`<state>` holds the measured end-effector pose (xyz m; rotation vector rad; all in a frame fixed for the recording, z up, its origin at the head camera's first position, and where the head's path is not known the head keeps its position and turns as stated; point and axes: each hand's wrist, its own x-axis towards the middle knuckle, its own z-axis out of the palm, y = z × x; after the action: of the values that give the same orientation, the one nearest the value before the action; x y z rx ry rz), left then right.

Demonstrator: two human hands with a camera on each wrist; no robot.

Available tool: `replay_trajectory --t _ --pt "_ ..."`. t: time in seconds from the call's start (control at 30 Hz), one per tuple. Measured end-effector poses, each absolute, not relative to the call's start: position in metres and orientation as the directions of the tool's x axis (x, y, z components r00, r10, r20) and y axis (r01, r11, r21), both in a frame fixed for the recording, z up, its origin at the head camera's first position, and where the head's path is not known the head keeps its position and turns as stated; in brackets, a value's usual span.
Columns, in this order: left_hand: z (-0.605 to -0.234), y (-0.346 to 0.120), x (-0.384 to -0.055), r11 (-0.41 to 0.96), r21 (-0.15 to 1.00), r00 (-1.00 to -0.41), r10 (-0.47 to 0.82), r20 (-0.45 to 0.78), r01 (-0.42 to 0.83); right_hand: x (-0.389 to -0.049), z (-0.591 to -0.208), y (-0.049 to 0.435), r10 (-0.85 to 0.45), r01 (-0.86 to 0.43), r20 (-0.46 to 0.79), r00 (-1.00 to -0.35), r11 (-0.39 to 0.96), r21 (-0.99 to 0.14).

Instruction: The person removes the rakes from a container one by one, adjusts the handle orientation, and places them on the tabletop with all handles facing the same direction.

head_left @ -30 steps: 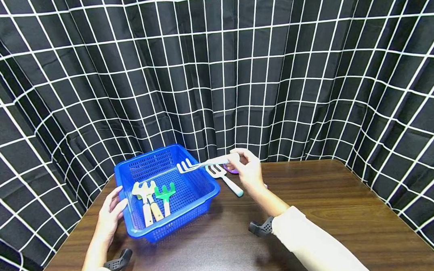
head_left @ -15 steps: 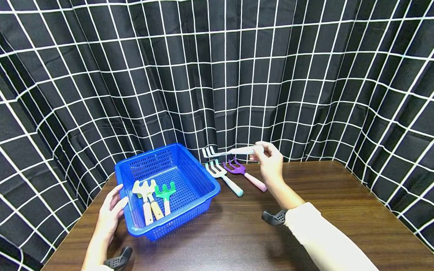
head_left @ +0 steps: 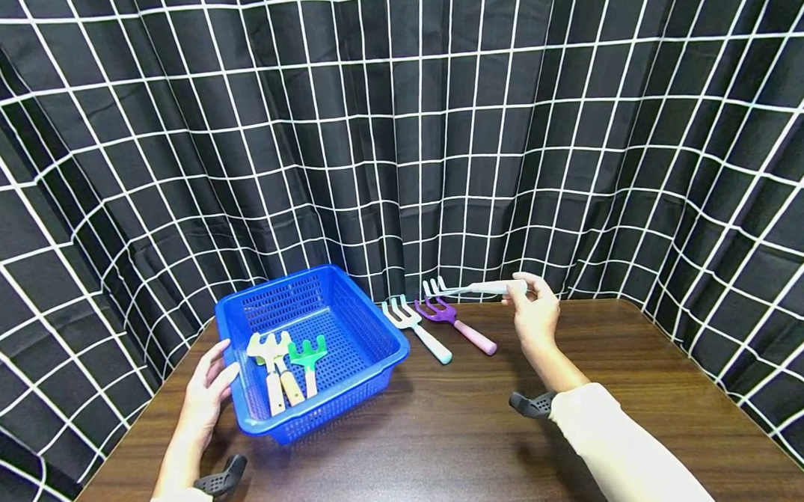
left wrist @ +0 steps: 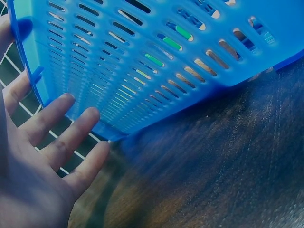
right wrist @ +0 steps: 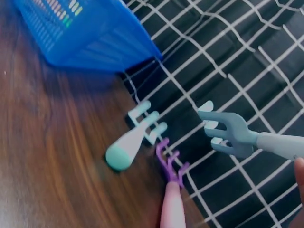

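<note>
My right hand pinches the pale handle end of a light-blue hand fork, held above the table with its tines to the left. At the left, my left hand grips the side rim of a blue plastic basket; in the left wrist view several fingers spread beside its slotted wall. Inside the basket lie a green hand fork and cream-headed hand tools with wooden handles. Between basket and right hand, a mint-and-white hand fork and a purple hand fork with a pink handle lie on the table.
The brown wooden table stretches in front of both arms and to the right. A black curtain with a white grid hangs behind and around it. Dark wrist mounts sit on both wrists.
My right hand has carried the light-blue hand fork from over the basket's right side rightward, past the two forks on the table. My left hand has stayed at the basket rim.
</note>
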<state>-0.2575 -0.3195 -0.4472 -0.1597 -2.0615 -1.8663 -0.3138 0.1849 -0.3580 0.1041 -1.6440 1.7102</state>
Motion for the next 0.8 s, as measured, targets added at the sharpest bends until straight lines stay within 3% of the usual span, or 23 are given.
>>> replay_trajectory --t 0.37,0.8 --pt "-0.447 -0.32 -0.258 0.133 0.941 -0.931 -0.157 0.33 0.311 -0.34 -0.401 0.209 0.571 -0.401 0.511 -0.642 0.318 -0.859" --pt "-0.447 -0.319 -0.258 0.13 0.937 -0.927 -0.154 0.342 0.325 -0.352 -0.426 0.226 0.629 -0.319 0.46 -0.626 0.332 -0.888"
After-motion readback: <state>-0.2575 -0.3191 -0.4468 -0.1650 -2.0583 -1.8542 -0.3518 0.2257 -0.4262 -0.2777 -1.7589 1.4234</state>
